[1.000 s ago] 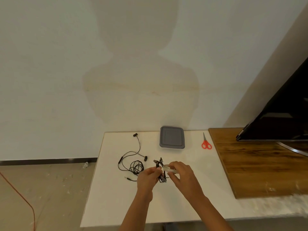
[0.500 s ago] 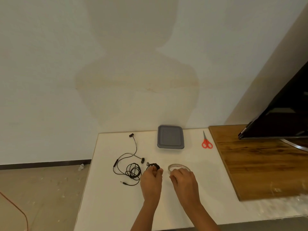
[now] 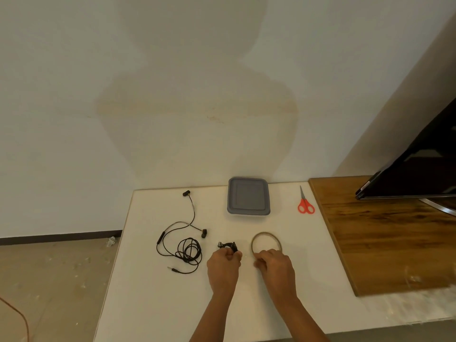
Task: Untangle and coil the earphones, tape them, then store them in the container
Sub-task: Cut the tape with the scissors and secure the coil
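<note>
Fingers of my left hand are curled tight around a small coiled bundle of black earphone cable, which pokes out above the knuckles and sits low over the white tabletop. My right hand is bent down with its fingertips pressed onto the near edge of a thin ring of clear tape that lies flat on the table; from this angle I cannot tell whether the fingers pinch the ring or only rest on it. The two hands are near each other but apart, with a strip of bare table between them.

Just to the left of my left hand lies a second pair of black wired earphones, loosely tangled (one earbud stretched out toward the wall, the jack plug pointing toward the left table edge). Its loops are close to my left knuckles but not touching them.

Farther back, against the wall, sits a grey square plastic container with its lid on, well apart from both hands. Red-handled scissors lie to its right, blades pointing at the wall, just beside the edge of a brown wooden board that covers the table's right side. A dark flat screen leans over that board.

Open table runs between the tape ring and the container, and also toward me on either side of my forearms. The left edge of the table drops to a bare floor.
</note>
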